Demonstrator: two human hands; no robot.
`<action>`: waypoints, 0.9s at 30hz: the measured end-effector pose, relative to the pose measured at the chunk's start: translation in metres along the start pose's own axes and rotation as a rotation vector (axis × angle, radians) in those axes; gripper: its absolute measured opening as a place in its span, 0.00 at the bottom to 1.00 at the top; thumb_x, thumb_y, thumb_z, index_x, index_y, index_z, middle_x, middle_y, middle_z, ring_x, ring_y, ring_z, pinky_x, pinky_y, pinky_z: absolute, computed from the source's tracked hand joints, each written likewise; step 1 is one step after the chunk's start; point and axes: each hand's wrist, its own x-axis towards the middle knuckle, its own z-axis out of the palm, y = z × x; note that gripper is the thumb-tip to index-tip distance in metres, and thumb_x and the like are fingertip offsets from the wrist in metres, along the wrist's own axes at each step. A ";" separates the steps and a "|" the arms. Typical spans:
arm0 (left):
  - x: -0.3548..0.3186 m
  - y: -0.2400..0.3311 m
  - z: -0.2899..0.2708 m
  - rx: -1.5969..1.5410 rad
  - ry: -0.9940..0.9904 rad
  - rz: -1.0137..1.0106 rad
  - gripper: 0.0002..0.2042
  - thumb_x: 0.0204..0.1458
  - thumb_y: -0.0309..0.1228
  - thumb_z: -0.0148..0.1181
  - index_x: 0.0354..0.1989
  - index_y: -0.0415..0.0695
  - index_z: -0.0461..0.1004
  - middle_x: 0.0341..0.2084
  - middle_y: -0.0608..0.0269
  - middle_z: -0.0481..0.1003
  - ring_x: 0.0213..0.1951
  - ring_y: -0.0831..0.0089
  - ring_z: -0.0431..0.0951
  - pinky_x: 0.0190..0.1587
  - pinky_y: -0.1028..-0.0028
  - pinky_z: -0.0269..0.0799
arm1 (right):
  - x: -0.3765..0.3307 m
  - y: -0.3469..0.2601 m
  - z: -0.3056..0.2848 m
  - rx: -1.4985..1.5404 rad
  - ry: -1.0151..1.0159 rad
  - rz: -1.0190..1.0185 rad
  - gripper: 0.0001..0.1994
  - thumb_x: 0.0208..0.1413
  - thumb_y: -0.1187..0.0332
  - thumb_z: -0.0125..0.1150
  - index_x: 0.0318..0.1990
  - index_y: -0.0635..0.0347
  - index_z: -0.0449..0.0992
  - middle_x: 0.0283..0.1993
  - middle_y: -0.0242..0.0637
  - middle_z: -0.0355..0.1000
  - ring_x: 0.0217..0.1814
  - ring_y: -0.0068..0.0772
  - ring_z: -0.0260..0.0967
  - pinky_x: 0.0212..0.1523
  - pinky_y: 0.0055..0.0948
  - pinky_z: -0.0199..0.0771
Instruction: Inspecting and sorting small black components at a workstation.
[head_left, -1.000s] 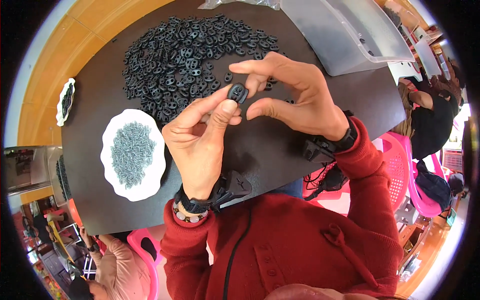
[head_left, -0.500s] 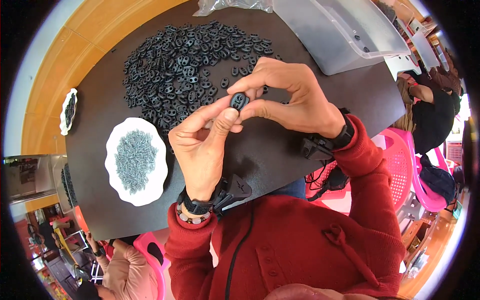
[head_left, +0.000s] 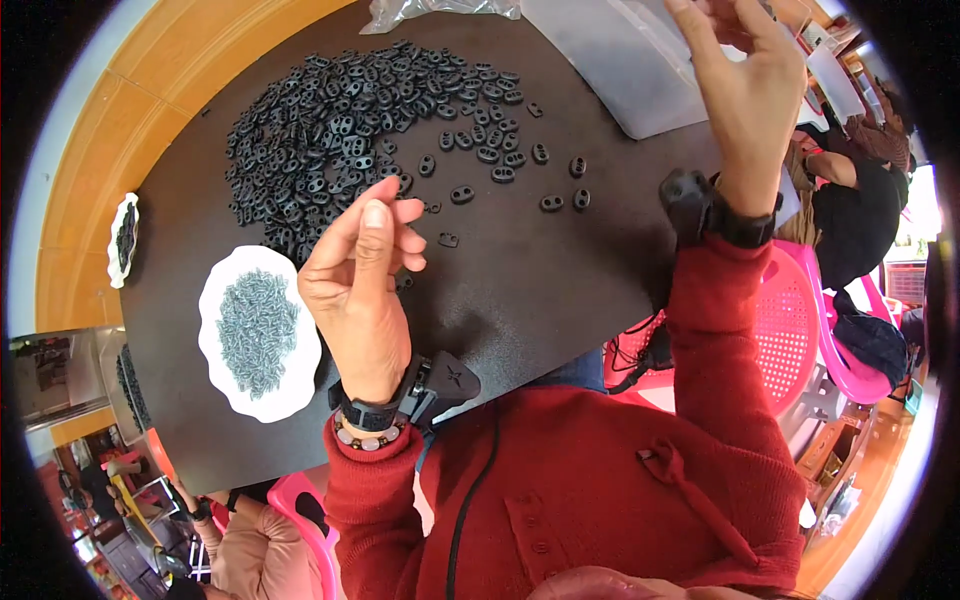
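Note:
Over the table, my left hand [head_left: 363, 285] is loosely curled, its thumb beside the index finger and the other fingertips a little apart; nothing shows in it. Beyond it lies a heap of black two-hole cord locks [head_left: 330, 130], with several loose ones scattered to its right. A white scalloped plate [head_left: 210, 345] full of small metal springs [head_left: 258, 335] stands just left of that hand. My right hand [head_left: 750, 90] is raised at the upper right over a translucent plastic bin [head_left: 620, 70]. Its thumb and fingers are spread, with some fingertips cut off by the frame edge.
A second white dish [head_left: 123, 240] with black parts sits at the table's left edge. Clear plastic film [head_left: 435, 12] lies at the far edge. Pink chairs [head_left: 780, 330] stand right of me; another person [head_left: 265, 540] sits at lower left, and others at the right.
My hands have parted. The right one has moved up and right to the bin; the left has shifted slightly left and down. The cord lock held between them is no longer visible in either hand.

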 end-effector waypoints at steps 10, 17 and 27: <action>0.003 -0.009 0.005 -0.001 0.029 -0.036 0.15 0.72 0.34 0.66 0.58 0.35 0.84 0.41 0.57 0.88 0.32 0.81 0.80 0.35 0.78 0.74 | 0.005 0.031 -0.006 0.014 -0.041 0.010 0.11 0.63 0.68 0.71 0.45 0.66 0.88 0.40 0.47 0.87 0.39 0.34 0.84 0.45 0.31 0.81; 0.003 -0.009 0.002 -0.027 0.046 -0.044 0.15 0.71 0.34 0.67 0.58 0.36 0.85 0.40 0.58 0.88 0.32 0.82 0.80 0.35 0.79 0.74 | -0.044 0.011 -0.007 -0.007 -0.500 -0.070 0.11 0.65 0.68 0.73 0.51 0.62 0.88 0.39 0.38 0.87 0.35 0.32 0.80 0.41 0.30 0.79; -0.001 -0.007 -0.002 -0.013 0.024 -0.047 0.15 0.71 0.34 0.67 0.57 0.36 0.85 0.40 0.58 0.88 0.31 0.82 0.79 0.34 0.79 0.73 | -0.075 0.078 0.026 -0.423 -0.725 -0.203 0.12 0.63 0.76 0.60 0.49 0.62 0.87 0.39 0.54 0.83 0.43 0.62 0.82 0.45 0.53 0.81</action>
